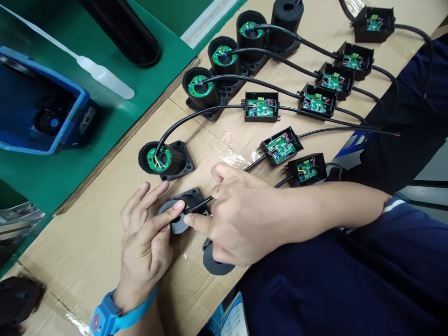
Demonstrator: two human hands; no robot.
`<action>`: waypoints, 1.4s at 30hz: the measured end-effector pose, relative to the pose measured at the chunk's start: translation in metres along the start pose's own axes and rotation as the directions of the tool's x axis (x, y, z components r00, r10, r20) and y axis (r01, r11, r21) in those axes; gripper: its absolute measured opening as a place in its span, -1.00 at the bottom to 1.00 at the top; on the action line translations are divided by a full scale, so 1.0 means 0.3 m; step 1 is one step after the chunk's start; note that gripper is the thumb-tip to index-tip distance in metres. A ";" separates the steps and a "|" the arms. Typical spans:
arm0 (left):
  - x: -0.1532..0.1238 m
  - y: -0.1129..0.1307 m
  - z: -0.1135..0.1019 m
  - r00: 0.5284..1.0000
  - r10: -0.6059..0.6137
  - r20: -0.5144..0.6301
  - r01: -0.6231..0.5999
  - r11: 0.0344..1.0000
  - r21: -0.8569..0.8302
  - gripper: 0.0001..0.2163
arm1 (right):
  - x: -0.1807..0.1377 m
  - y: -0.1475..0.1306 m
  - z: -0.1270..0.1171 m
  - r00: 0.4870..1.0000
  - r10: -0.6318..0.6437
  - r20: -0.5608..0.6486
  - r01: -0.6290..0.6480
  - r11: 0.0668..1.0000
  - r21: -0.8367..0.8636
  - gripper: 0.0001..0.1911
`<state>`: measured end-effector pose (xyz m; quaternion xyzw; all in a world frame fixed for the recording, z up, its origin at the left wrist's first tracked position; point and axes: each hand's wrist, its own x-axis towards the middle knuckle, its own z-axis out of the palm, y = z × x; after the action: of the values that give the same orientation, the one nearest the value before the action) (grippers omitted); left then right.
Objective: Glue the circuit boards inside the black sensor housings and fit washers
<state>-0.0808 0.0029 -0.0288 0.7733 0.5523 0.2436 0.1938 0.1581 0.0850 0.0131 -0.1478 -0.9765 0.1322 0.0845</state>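
Note:
My left hand [149, 233], with a blue strap at the wrist, holds a round grey cap [180, 227] between thumb and index finger; its other fingers stretch out. The cap lies on the end of a black flanged housing [194, 193]. My right hand [241, 214] presses an index fingertip onto the cap beside a black cable [199, 205]. That cable runs from the cap under my curled right fingers, where their grip is partly hidden. Below my right hand, a second capped housing [217, 261] is partly covered.
An uncapped housing [178, 158] with a green board stands just beyond. More housings [201, 88] line the far edge, cabled to small open black boxes [261, 114] on the right. A blue bin [75, 123] and a white bottle [108, 79] lie on the green surface.

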 end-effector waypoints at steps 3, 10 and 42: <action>-0.003 -0.018 0.018 0.996 0.039 -0.076 -0.046 0.995 -0.091 -0.65 | -0.022 -0.031 0.025 0.994 -0.011 -0.107 0.012 1.000 0.011 -0.47; -0.007 -0.023 0.043 0.996 0.026 -0.085 -0.041 0.982 -0.183 -0.69 | -0.035 -0.109 0.052 0.977 0.033 -0.210 -0.055 0.993 -0.101 -0.45; -0.069 0.093 0.061 0.904 0.259 -0.339 -0.141 0.931 0.335 -0.68 | -0.058 -0.060 0.036 0.987 0.016 -0.160 -0.033 0.994 -0.102 -0.46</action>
<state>-0.0546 -0.0262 -0.0310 0.7854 0.5266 0.3190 -0.0633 0.1675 0.0605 0.0057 -0.1739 -0.9704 0.0701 0.1525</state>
